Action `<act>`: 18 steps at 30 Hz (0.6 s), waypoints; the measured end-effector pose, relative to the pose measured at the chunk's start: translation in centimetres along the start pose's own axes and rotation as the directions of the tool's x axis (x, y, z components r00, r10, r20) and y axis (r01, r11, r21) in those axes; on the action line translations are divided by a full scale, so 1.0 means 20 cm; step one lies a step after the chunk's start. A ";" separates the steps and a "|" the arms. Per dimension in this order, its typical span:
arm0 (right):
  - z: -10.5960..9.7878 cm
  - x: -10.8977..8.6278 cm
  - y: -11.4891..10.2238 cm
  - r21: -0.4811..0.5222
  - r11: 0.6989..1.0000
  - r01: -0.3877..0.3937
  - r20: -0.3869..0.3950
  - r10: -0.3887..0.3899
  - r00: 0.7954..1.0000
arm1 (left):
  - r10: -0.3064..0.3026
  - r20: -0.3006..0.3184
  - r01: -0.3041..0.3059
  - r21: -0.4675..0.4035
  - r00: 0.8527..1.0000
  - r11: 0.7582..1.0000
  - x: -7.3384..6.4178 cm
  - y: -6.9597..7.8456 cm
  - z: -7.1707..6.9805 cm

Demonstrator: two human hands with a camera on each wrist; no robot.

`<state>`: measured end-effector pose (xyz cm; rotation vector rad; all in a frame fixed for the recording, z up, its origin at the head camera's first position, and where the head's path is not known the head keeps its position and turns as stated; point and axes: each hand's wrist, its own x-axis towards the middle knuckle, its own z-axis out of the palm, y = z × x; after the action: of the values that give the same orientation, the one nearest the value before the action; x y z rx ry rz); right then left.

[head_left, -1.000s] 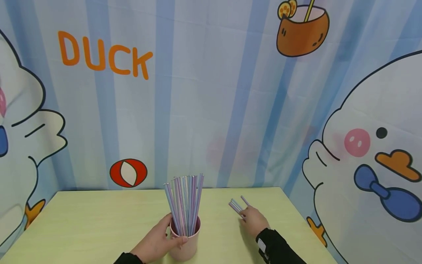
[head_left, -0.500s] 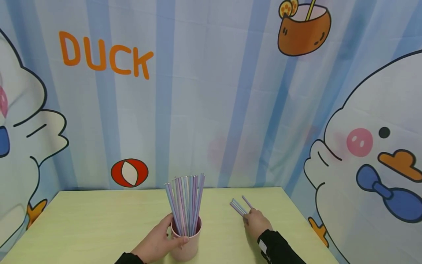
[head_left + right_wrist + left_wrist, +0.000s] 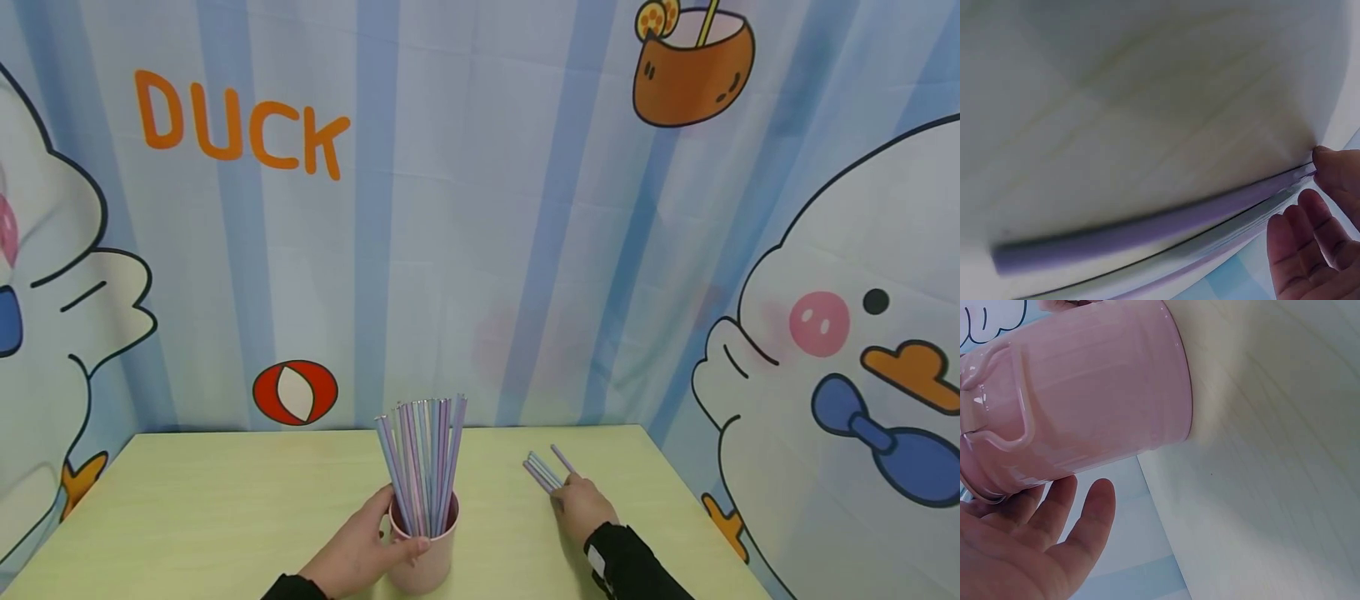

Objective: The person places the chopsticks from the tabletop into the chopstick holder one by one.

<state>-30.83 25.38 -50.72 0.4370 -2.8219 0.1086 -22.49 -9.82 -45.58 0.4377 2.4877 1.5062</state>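
Note:
A pink cup (image 3: 421, 567) with a small loop handle on its side stands upright on the table, full of long pastel straws (image 3: 424, 467) in purple, pink and pale blue. My left hand (image 3: 360, 546) grips this cup near its rim, thumb on the near side and fingers around the far side; the left wrist view shows the hand (image 3: 1054, 544) against the wall of the cup (image 3: 1097, 394). To the right, my right hand (image 3: 585, 508) pinches straws (image 3: 542, 471) near one end. In the right wrist view, thumb and index finger meet at the ends of the straws (image 3: 1147, 237), which lie along the tabletop.
The pale yellow wooden table (image 3: 240, 500) reaches back to a striped blue curtain (image 3: 465, 208) printed with ducks, a drink and the word DUCK. One purple straw (image 3: 562, 459) points up apart from the others at the right hand.
Over the last second the right hand shifts very slightly at the straws. The left hand keeps its hold on the cup, and the whole view drifts a little.

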 end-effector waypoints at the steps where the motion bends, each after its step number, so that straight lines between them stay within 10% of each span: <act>1: 0.00 0.00 0.00 0.010 1.000 0.000 0.002 0.000 1.000 | 0.000 -0.001 0.000 -0.001 1.000 1.000 0.00 0.00 0.00; 18: 0.00 0.00 -0.09 0.178 0.984 0.016 0.026 -0.021 0.999 | -0.008 -0.009 0.008 -0.001 1.000 1.000 0.00 0.00 0.00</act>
<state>-30.29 23.56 -50.59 0.5070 -2.8465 0.3562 -22.53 -9.72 -45.53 0.4212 2.4932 1.5095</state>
